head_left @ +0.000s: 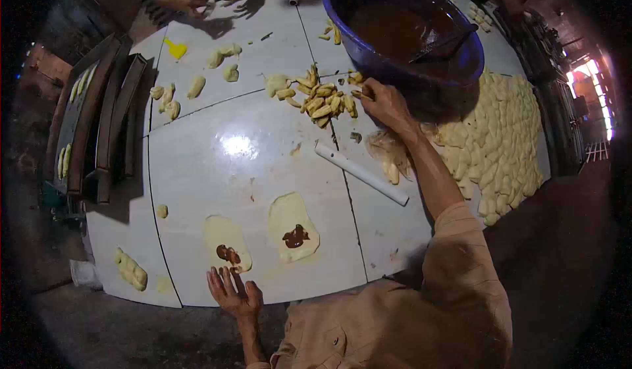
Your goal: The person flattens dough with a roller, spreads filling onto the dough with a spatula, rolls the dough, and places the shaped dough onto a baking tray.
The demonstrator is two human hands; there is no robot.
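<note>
My left hand point(232, 292) is open, fingers spread at the lower edge of a flattened dough oval point(217, 228) that bears a brown chocolate-like smear point(228, 254). A second dough oval point(284, 210) with a similar brown dollop point(295, 237) lies to its right. Across the table, my right hand point(390, 107) is closed at the right side of a pile of cut banana pieces point(322, 100). Its fingertips pinch what looks like one banana piece point(358, 94), partly hidden by the fingers. A white rolling pin point(362, 173) lies below that hand.
A blue tub point(342, 30) of brown liquid stands at the back right, beside many dough pieces point(507, 138). Metal trays point(112, 119) line the left edge. A yellow scraper point(176, 48) and dough lumps point(197, 86) lie at the back left, near another person's hands point(187, 3).
</note>
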